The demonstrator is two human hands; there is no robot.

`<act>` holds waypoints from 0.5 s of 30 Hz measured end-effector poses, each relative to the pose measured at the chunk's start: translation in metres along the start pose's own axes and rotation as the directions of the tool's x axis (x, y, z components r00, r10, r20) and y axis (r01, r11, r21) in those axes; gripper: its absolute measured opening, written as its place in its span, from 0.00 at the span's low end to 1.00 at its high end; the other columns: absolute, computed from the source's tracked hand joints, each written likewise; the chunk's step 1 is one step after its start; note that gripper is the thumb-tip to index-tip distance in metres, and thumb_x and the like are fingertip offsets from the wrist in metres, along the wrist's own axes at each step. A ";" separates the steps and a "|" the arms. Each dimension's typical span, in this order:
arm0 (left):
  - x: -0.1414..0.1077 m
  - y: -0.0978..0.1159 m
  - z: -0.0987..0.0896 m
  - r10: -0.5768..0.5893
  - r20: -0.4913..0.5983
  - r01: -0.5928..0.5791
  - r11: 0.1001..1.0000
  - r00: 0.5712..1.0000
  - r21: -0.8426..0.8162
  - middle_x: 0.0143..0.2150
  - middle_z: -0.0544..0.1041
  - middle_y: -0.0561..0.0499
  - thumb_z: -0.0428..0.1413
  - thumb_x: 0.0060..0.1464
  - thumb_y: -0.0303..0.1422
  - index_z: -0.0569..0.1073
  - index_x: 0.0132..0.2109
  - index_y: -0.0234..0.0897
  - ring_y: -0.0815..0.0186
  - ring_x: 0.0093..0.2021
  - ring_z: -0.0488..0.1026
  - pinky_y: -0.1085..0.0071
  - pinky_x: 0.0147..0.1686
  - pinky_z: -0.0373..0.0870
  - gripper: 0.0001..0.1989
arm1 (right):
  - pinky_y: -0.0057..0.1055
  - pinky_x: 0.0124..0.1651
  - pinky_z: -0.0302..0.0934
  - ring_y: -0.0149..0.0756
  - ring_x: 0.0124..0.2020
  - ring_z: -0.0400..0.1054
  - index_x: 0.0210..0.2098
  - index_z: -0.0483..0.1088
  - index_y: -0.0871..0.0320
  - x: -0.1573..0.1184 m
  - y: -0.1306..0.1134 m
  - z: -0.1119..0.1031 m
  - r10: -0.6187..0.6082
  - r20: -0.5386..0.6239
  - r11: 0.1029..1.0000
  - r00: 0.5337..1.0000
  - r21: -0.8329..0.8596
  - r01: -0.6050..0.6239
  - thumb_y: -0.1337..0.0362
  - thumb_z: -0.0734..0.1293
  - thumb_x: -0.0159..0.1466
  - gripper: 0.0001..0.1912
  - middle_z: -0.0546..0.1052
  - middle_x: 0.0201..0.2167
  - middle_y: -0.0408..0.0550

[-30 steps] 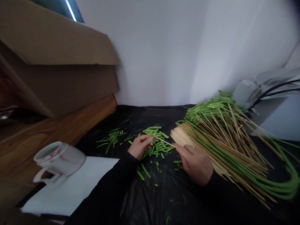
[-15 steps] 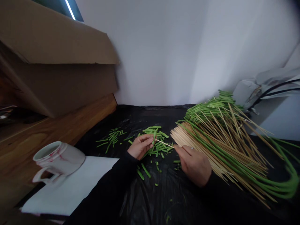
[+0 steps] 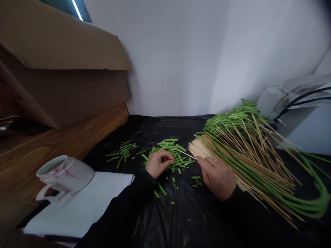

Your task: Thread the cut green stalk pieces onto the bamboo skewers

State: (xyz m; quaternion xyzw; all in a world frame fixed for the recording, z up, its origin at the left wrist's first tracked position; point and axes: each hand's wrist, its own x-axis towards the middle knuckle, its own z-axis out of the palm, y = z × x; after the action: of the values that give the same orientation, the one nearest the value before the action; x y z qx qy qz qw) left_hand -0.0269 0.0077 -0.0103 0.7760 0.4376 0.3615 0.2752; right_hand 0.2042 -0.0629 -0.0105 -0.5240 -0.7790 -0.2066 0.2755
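My right hand (image 3: 216, 176) is closed around the lower end of a thin bamboo skewer (image 3: 186, 153), whose bare tip points left over a pile of cut green stalk pieces (image 3: 169, 145). They look like long beans or garlic scapes. At the pile's near left edge, my left hand (image 3: 159, 163) has its fingers curled, with thumb and forefinger close together. What those fingertips hold, if anything, is hidden. Close on the right lies a large bundle of bamboo skewers (image 3: 232, 162), with long uncut green stalks (image 3: 261, 182) draped over it.
Behind the bundle is a heap of skewered green pieces (image 3: 235, 119). Smaller pieces (image 3: 125, 151) lie scattered at left on black plastic sheeting (image 3: 155, 227). A white mug (image 3: 69, 174) stands on white paper (image 3: 98, 203). A cardboard box (image 3: 77, 86) and a wall (image 3: 176, 62) stand behind.
The green piece upright in my left fingers is no longer visible there. My left hand has lowered toward the pile. The skewer tip has come away from the left hand, and my right hand shifted slightly right.
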 end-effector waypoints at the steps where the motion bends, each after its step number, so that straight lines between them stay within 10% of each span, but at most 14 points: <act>1: -0.001 0.001 0.000 0.061 0.084 -0.068 0.994 0.995 0.081 0.32 0.74 0.49 0.58 0.49 0.29 0.77 0.33 0.37 0.66 0.32 0.70 0.68 0.36 0.67 0.04 | 0.31 0.28 0.47 0.31 0.25 0.63 0.46 0.71 0.58 0.000 0.000 0.000 0.001 0.001 1.000 1.000 0.002 -0.001 0.69 0.57 0.64 0.15 0.72 0.27 0.45; 5: -0.004 0.004 -0.002 0.186 0.264 -0.263 0.918 0.947 0.296 0.38 0.74 0.48 0.50 0.54 0.24 0.78 0.41 0.44 0.62 0.40 0.69 0.65 0.42 0.64 0.15 | 0.31 0.28 0.47 0.31 0.26 0.64 0.46 0.71 0.58 -0.001 -0.001 0.000 0.012 0.026 1.000 1.000 0.026 -0.012 0.69 0.57 0.64 0.15 0.73 0.28 0.45; 15: -0.003 0.007 -0.007 0.167 0.318 -0.298 0.853 0.933 0.428 0.38 0.72 0.48 0.56 0.52 0.31 0.77 0.37 0.42 0.61 0.42 0.67 0.65 0.43 0.64 0.06 | 0.31 0.29 0.48 0.31 0.26 0.64 0.45 0.71 0.58 -0.001 -0.002 -0.001 0.014 0.030 0.998 0.999 0.056 -0.016 0.69 0.58 0.64 0.14 0.73 0.27 0.44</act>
State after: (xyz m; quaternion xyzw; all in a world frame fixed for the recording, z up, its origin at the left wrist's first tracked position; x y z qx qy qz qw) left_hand -0.0305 0.0031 -0.0021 0.9085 0.3723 0.1670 0.0900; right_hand 0.2027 -0.0647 -0.0107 -0.5250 -0.7845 -0.1748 0.2802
